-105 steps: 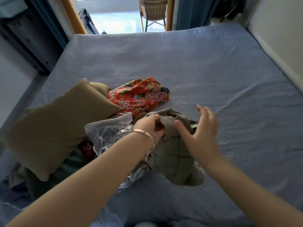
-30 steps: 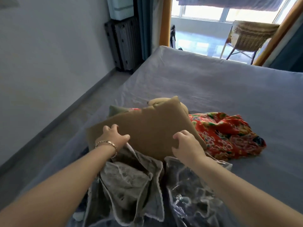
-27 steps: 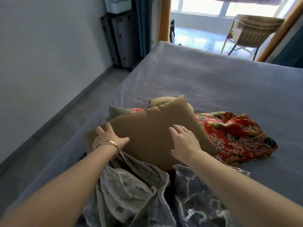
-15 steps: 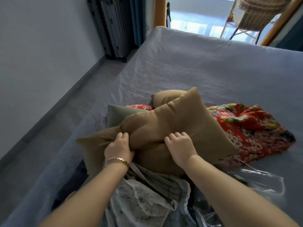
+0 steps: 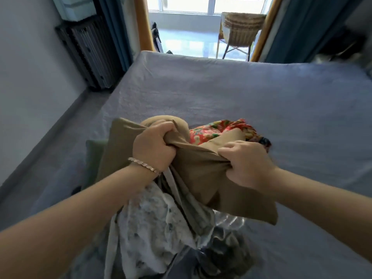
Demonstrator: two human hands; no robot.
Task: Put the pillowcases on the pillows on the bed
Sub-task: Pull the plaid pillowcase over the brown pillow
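A brown pillow (image 5: 203,178) is lifted off the bed and bunched in the middle. My left hand (image 5: 154,147), with a bracelet on the wrist, grips its upper left part. My right hand (image 5: 246,164) squeezes its right side. Under the pillow hangs a grey patterned pillowcase (image 5: 153,224), crumpled against my left forearm. A red floral cloth (image 5: 217,130) lies behind the pillow, partly hidden. A second brown pillow (image 5: 161,120) peeks out behind my left hand. All this is above the blue-sheeted bed (image 5: 261,101).
A clear plastic bag (image 5: 229,224) lies under the pillow near me. A green cushion edge (image 5: 93,150) shows at the left. The bed's left edge drops to a grey floor (image 5: 60,121). A dark radiator (image 5: 90,51) and a wicker chair (image 5: 239,31) stand beyond the bed.
Both hands went from resting on the brown pillow to gripping and bunching it, then lifted it up and toward me. The view swung back toward the bed's far end.
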